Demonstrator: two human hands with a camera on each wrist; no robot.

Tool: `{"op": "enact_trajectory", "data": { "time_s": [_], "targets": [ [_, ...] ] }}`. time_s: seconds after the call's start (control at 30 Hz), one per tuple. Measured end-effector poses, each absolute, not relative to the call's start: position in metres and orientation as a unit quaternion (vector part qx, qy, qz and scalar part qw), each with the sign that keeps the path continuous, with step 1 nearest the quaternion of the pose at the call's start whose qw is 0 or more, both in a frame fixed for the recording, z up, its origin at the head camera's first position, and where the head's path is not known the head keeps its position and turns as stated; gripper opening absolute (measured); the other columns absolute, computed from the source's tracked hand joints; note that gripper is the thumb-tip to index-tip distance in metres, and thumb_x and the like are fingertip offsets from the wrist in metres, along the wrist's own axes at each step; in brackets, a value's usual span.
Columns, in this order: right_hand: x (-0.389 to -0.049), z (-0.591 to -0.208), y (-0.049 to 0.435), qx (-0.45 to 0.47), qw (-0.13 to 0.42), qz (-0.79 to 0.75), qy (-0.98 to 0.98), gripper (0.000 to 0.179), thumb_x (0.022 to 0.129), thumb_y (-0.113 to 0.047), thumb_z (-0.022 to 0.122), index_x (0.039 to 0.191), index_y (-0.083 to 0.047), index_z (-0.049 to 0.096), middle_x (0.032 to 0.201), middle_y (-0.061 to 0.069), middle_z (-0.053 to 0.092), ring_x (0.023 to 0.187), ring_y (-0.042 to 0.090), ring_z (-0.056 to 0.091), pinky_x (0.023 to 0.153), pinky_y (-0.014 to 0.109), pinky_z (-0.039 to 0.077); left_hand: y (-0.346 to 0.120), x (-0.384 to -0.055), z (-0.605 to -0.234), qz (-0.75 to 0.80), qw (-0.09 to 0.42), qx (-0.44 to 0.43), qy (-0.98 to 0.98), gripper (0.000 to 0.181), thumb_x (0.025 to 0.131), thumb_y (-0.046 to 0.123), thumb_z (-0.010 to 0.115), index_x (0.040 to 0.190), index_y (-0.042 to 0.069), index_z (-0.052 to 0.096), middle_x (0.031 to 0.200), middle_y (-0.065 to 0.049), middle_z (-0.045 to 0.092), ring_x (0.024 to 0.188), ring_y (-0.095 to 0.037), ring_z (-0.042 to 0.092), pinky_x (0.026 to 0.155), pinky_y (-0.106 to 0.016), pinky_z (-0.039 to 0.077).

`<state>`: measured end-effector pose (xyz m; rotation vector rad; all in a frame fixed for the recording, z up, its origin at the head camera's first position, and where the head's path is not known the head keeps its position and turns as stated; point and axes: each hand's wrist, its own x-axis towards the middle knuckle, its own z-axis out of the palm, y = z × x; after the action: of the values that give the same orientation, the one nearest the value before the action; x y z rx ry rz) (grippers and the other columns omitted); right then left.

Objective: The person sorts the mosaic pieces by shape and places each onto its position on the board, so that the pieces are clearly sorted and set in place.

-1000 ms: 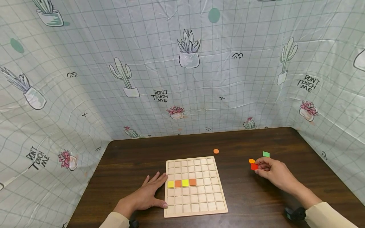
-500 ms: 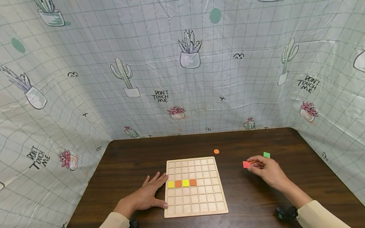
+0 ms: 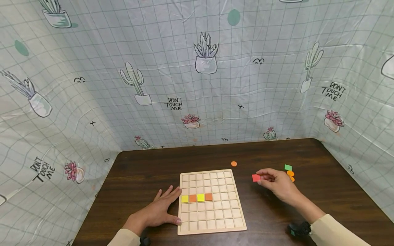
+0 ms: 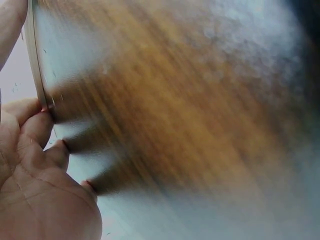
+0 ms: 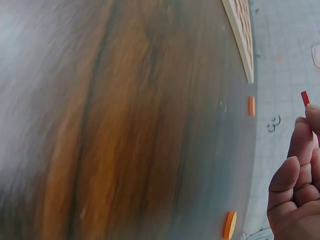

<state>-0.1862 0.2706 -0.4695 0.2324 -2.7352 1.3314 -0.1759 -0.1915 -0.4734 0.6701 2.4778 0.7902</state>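
Note:
My left hand (image 3: 155, 210) lies with spread fingers along the left edge of a pale wooden grid board (image 3: 215, 216). In the left wrist view, fingertips (image 4: 60, 145) touch the dark tabletop beside that edge. To the right of the board, my right hand (image 3: 278, 184) pinches a red square tile (image 3: 255, 178) between thumb and fingers above the table. The right wrist view shows the red tile (image 5: 305, 98) edge-on, sticking out past the fingertips. One row of the board carries two yellow tiles (image 3: 200, 197) and two orange tiles (image 3: 208, 196), alternating from the left edge.
An orange disc (image 3: 234, 164) lies beyond the board's far right corner. Behind my right hand are a green square tile (image 3: 288, 167) and two yellow-orange discs (image 3: 290, 173), close together. A patterned curtain (image 3: 203, 89) surrounds the dark wooden table (image 3: 147, 164).
My right hand has moved left with the red tile, uncovering two discs on its right. A yellow-orange disc earlier visible at its fingertips is out of sight. The left hand stays put.

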Motion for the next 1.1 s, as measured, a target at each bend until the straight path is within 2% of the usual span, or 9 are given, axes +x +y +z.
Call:
{"op": "enact_trajectory", "data": {
  "time_s": [0.73,1.1],
  "targets": [
    [-0.193,-0.471,0.22,0.104,0.005,0.48,-0.871,0.024,0.095,-0.01,0.079,0.118,-0.004,0.075,0.096,0.004,0.073,0.081,0.013,0.064,0.066,0.024,0.056,-0.192,-0.175,-0.473,0.287,0.225,0.245,0.898,0.107,0.088,0.049,0.082,0.169,0.009,0.025,0.177,-0.01,0.019,0.164,-0.04,0.007,0.128,-0.07,-0.005],
    [-0.194,-0.474,0.191,0.115,-0.017,0.475,-0.872,0.023,0.094,-0.006,0.077,0.117,-0.007,0.076,0.099,0.001,0.074,0.085,0.013,0.066,0.07,0.023,0.057,-0.192,-0.175,-0.473,0.289,0.221,0.243,0.899,0.107,0.087,0.049,0.083,0.169,0.008,0.025,0.176,-0.011,0.02,0.164,-0.04,0.008,0.128,-0.07,-0.004]
  ]
}}
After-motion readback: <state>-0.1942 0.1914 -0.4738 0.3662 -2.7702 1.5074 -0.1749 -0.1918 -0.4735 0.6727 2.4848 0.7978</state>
